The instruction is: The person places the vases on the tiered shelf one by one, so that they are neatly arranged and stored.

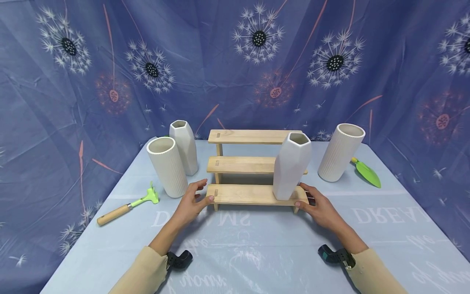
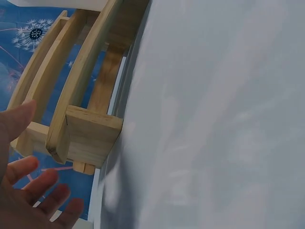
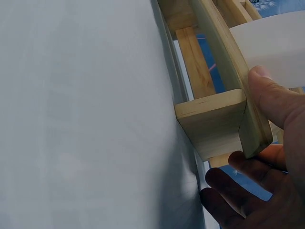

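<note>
One white vase [image 1: 291,169] partly hides the wooden rack [image 1: 244,194].

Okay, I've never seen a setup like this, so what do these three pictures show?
No robot here, just a person working bare-handed. The widest picture is taken by a camera worn on the head, the other two from the left and right wrists. On the cloth-covered table stands a three-step wooden shelf, with a white faceted vase on its lowest step. To the left are a ribbed white vase, a second faceted vase and a green hand rake; to the right, another ribbed vase and a green trowel. The right hand grips the lowest step's right end. The left hand is open near the other end, holding nothing.
</note>
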`<state>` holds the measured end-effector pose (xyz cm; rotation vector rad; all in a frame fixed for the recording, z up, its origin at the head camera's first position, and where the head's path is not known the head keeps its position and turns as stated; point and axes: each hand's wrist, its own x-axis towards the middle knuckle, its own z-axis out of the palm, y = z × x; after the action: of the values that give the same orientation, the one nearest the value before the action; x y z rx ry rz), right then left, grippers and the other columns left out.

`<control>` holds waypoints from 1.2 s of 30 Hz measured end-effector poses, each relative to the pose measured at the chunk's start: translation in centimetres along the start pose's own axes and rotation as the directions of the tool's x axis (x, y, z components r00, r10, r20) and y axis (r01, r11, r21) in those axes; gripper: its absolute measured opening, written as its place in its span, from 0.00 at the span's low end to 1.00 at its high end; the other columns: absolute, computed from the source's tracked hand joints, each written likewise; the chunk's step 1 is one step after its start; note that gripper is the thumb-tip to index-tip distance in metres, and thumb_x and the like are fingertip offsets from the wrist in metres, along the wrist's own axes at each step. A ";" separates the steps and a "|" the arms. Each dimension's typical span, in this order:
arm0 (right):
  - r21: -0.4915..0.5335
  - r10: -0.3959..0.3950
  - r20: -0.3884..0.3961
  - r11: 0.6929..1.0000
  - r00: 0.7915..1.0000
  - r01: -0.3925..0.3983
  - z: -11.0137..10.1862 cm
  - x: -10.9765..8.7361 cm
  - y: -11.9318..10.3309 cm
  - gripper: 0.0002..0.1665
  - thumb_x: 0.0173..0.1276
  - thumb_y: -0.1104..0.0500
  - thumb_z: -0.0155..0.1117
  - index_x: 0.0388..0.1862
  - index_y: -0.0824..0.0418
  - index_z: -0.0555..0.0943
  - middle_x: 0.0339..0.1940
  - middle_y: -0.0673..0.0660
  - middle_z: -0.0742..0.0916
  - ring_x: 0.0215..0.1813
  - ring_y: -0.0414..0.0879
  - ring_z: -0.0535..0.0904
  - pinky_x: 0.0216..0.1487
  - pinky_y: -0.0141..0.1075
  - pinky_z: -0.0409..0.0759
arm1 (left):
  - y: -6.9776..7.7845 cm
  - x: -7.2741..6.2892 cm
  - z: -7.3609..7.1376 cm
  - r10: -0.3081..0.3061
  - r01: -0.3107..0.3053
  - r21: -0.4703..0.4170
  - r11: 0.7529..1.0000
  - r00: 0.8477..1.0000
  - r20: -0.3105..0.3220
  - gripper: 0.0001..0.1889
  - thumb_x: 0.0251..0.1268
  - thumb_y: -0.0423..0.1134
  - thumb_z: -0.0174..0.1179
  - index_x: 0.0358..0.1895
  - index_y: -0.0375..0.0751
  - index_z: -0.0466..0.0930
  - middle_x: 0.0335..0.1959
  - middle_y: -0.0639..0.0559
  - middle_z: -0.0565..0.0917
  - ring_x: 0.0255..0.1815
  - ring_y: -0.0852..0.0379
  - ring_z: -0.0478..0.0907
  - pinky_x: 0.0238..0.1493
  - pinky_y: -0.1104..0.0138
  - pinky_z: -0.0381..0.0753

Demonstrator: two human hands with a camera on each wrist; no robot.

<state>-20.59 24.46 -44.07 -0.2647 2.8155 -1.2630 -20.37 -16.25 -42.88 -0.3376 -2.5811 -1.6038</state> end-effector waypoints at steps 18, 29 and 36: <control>-0.002 0.019 0.011 1.000 1.000 -0.019 0.0 0.0 0.0 0.49 0.62 0.38 0.61 0.75 0.58 0.54 0.69 0.68 0.67 0.64 0.66 0.70 0.60 0.56 0.72 | -0.3 -1.5 -1.7 -0.053 -0.003 -0.130 0.991 0.905 -0.422 0.23 0.60 0.29 0.61 0.58 0.32 0.67 0.56 0.40 0.72 0.55 0.49 0.69 0.56 0.59 0.70; 0.003 0.038 0.013 0.999 0.999 -0.038 -0.1 0.1 -0.1 0.50 0.61 0.36 0.60 0.75 0.57 0.54 0.70 0.67 0.67 0.64 0.65 0.70 0.60 0.55 0.72 | 2.5 -2.9 -2.5 -0.066 -0.032 -0.158 0.987 0.815 -0.576 0.24 0.57 0.24 0.58 0.58 0.24 0.65 0.48 0.33 0.71 0.49 0.49 0.68 0.48 0.71 0.70; 0.006 0.027 0.011 1.000 1.000 -0.027 -0.1 0.0 0.0 0.50 0.61 0.37 0.61 0.75 0.56 0.54 0.70 0.67 0.67 0.64 0.65 0.70 0.60 0.55 0.72 | 0.5 -2.5 -3.0 -0.055 -0.048 -0.136 0.990 0.749 -0.660 0.25 0.55 0.24 0.59 0.58 0.25 0.64 0.50 0.41 0.70 0.48 0.53 0.68 0.49 0.64 0.71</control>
<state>-20.64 24.53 -44.03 -0.2312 2.7958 -1.2613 -17.99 -19.09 -41.53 0.2128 -1.9204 -1.5407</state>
